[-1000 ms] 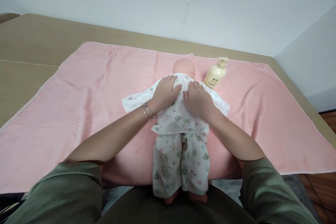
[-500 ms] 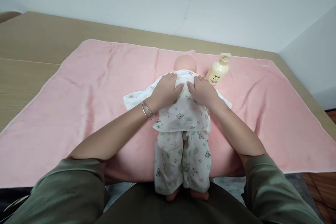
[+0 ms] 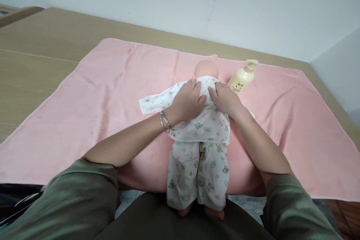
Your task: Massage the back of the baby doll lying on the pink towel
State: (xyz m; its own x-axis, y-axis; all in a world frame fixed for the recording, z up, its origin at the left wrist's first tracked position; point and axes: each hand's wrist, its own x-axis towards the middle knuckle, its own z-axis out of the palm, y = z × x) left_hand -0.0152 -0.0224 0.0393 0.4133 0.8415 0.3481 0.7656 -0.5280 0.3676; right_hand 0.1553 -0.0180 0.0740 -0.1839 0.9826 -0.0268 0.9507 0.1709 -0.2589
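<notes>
A baby doll (image 3: 207,69) lies back up on a pink blanket (image 3: 135,71), its bald head away from me and its feet at the near edge. It wears a white printed shirt (image 3: 205,127) and matching trousers (image 3: 182,176). My left hand (image 3: 189,99) rests on the upper left of the shirt's back, fingers spread flat, with bangles at the wrist. My right hand (image 3: 226,99) lies on the upper right of the back, thumb apart from the fingers. The thumbs are near each other without touching.
A pale yellow pump bottle (image 3: 242,78) leans on the blanket right of the doll's head, close beyond my right hand. The wooden table (image 3: 36,41) shows around the blanket, with a white wall (image 3: 168,0) behind it.
The view has shifted a little, so the scene sits further right. My left hand has moved slightly inward and down on the doll's back; my right hand stays on its upper back.
</notes>
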